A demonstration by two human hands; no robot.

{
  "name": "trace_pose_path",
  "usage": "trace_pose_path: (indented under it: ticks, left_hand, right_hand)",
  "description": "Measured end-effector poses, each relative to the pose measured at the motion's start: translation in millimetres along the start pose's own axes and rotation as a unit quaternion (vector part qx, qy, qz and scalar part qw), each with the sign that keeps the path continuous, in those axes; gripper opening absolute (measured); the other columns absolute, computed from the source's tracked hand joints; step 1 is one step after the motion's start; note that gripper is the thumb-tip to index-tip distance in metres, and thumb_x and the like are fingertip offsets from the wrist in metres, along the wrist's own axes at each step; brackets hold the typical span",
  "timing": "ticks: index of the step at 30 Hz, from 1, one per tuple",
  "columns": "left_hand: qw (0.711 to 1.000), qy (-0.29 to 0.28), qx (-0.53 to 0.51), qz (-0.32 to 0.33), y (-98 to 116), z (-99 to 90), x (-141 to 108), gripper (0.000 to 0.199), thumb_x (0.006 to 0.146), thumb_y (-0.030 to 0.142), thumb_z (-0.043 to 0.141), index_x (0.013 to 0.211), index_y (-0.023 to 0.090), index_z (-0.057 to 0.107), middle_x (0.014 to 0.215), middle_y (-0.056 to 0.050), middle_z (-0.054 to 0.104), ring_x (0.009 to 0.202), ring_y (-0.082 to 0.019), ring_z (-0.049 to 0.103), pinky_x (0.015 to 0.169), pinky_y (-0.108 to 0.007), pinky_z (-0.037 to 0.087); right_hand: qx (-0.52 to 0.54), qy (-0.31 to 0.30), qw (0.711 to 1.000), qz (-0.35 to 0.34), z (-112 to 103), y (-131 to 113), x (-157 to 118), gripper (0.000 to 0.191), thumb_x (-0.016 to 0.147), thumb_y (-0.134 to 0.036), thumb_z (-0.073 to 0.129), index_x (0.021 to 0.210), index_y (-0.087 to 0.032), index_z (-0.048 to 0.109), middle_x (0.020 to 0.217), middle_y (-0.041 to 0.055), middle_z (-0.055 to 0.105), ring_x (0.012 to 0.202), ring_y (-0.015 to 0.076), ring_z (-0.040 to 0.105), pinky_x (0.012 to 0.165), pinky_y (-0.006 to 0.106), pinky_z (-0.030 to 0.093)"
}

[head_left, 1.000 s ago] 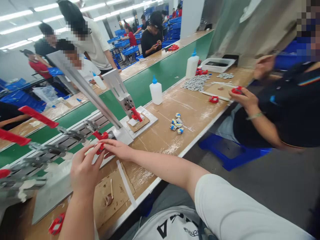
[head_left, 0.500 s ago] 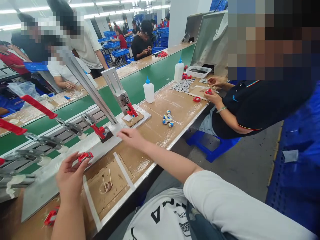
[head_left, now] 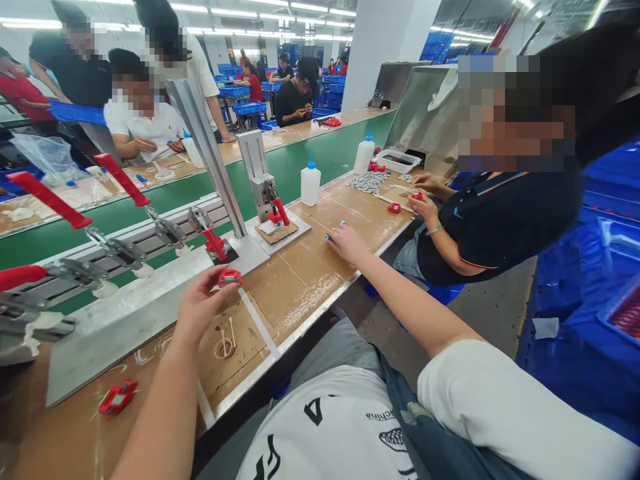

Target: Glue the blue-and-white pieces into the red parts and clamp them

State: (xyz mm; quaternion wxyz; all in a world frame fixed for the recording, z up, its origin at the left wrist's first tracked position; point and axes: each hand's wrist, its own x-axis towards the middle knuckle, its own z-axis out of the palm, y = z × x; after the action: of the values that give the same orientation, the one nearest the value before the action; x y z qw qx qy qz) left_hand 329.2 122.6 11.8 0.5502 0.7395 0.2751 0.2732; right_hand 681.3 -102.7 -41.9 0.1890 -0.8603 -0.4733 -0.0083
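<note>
My left hand (head_left: 203,300) pinches a small red-and-grey plastic part (head_left: 230,278), shaped like a toy car body, above the bench. Out to the right, my right hand (head_left: 349,244) reaches down over a group of small white blocks with blue and yellow marks (head_left: 329,238). Its fingers are spread over them, covering most of the group; whether they touch any block I cannot tell. A second red-and-grey part (head_left: 118,398) lies on the bench left of my left forearm. Between my arms, a small round dish with cotton swabs (head_left: 225,345) sits on taped cardboard.
Red-handled toggle clamps (head_left: 120,250) line the metal rail at left. A clamp stand (head_left: 270,207) and a white glue bottle (head_left: 311,183) stand ahead. At right, a co-worker (head_left: 465,220) handles a red part beside grey pieces (head_left: 367,182). A green conveyor belt (head_left: 335,153) runs behind.
My right hand has moved forward and right, from beside the clamp stand to the small blocks. My left hand has shifted right with the red part. The view has turned slightly.
</note>
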Motion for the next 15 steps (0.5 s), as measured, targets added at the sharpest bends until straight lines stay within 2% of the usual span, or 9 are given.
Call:
trace_pose_path:
  ticks: [1, 2, 4, 6, 7, 9, 11, 13, 15]
  left_hand:
    - [1.0, -0.016, -0.001, 0.004, 1, 4.4, -1, 0.068, 0.069, 0.052, 0.096, 0.123, 0.018, 0.072, 0.119, -0.013, 0.08, 0.108, -0.028, 0.076, 0.093, -0.043, 0.065]
    - [0.999, -0.032, -0.004, 0.004, 2, 9.6, -1, 0.064, 0.07, 0.051, 0.096, 0.12, 0.018, 0.073, 0.117, -0.013, 0.08, 0.107, -0.029, 0.076, 0.095, -0.044, 0.064]
    - [0.998, -0.062, -0.005, 0.0, 1, 22.0, 0, 0.058, 0.072, 0.05, 0.095, 0.116, 0.018, 0.074, 0.113, -0.013, 0.081, 0.104, -0.029, 0.078, 0.097, -0.046, 0.064]
    - [0.996, -0.084, -0.004, 0.001, -2, 33.5, 2, 0.056, 0.073, 0.048, 0.094, 0.116, 0.018, 0.077, 0.112, -0.012, 0.081, 0.102, -0.029, 0.078, 0.1, -0.047, 0.063]
    - [0.996, -0.089, -0.003, 0.005, -4, 37.1, 3, 0.056, 0.073, 0.047, 0.093, 0.118, 0.018, 0.077, 0.113, -0.012, 0.081, 0.104, -0.029, 0.078, 0.101, -0.047, 0.062]
    - [0.996, -0.083, -0.001, 0.012, -7, 37.5, 2, 0.059, 0.074, 0.045, 0.092, 0.125, 0.018, 0.076, 0.118, -0.013, 0.08, 0.107, -0.028, 0.077, 0.103, -0.047, 0.062]
    - [0.998, -0.057, -0.001, 0.006, -10, 27.4, -2, 0.065, 0.074, 0.043, 0.092, 0.13, 0.018, 0.073, 0.119, -0.012, 0.079, 0.11, -0.028, 0.077, 0.102, -0.046, 0.062]
    - [0.999, -0.031, -0.009, -0.019, -12, 8.6, -10, 0.07, 0.072, 0.044, 0.095, 0.132, 0.018, 0.072, 0.117, -0.012, 0.08, 0.109, -0.029, 0.077, 0.099, -0.046, 0.064]
    - [0.999, -0.009, -0.02, -0.048, -15, -12.9, -19, 0.071, 0.07, 0.049, 0.096, 0.129, 0.018, 0.073, 0.117, -0.014, 0.081, 0.107, -0.029, 0.078, 0.097, -0.046, 0.065]
  right_hand:
    - [0.098, 0.02, 0.995, -0.003, 7, -13, -1, 0.033, 0.103, -0.025, 0.061, 0.123, -0.006, 0.078, 0.114, 0.0217, 0.079, 0.11, 0.0283, 0.067, 0.099, 0.041, 0.049]
    - [0.21, 0.036, 0.977, -0.003, 15, -29, -2, 0.037, 0.103, -0.032, 0.062, 0.127, -0.008, 0.078, 0.113, 0.0187, 0.081, 0.102, 0.0257, 0.07, 0.095, 0.039, 0.052]
    - [0.418, 0.042, 0.908, -0.006, 34, -69, -8, 0.047, 0.101, -0.047, 0.064, 0.131, -0.013, 0.078, 0.112, 0.0137, 0.082, 0.092, 0.0222, 0.072, 0.087, 0.037, 0.056]
    - [0.533, 0.029, 0.845, -0.029, 50, -113, -15, 0.052, 0.097, -0.056, 0.068, 0.13, -0.018, 0.08, 0.115, 0.0112, 0.083, 0.095, 0.0224, 0.075, 0.088, 0.037, 0.059]
    - [0.552, 0.023, 0.832, -0.048, 55, -133, -19, 0.051, 0.096, -0.056, 0.07, 0.129, -0.019, 0.081, 0.117, 0.0107, 0.083, 0.1, 0.0235, 0.076, 0.093, 0.039, 0.059]
    - [0.545, 0.024, 0.834, -0.09, 59, -159, -23, 0.046, 0.097, -0.053, 0.069, 0.127, -0.021, 0.082, 0.121, 0.0108, 0.083, 0.109, 0.0254, 0.076, 0.101, 0.041, 0.059]
    - [0.505, 0.033, 0.853, -0.124, 58, -167, -22, 0.042, 0.101, -0.049, 0.065, 0.129, -0.021, 0.081, 0.125, 0.0119, 0.082, 0.116, 0.0265, 0.076, 0.105, 0.043, 0.057]
    - [0.438, 0.039, 0.887, -0.142, 55, -156, -17, 0.039, 0.104, -0.043, 0.061, 0.131, -0.021, 0.079, 0.129, 0.0135, 0.08, 0.12, 0.0265, 0.075, 0.107, 0.042, 0.056]
    - [0.329, 0.025, 0.932, -0.149, 54, -137, -13, 0.036, 0.106, -0.036, 0.06, 0.133, -0.019, 0.078, 0.13, 0.0154, 0.079, 0.12, 0.0269, 0.074, 0.108, 0.042, 0.055]
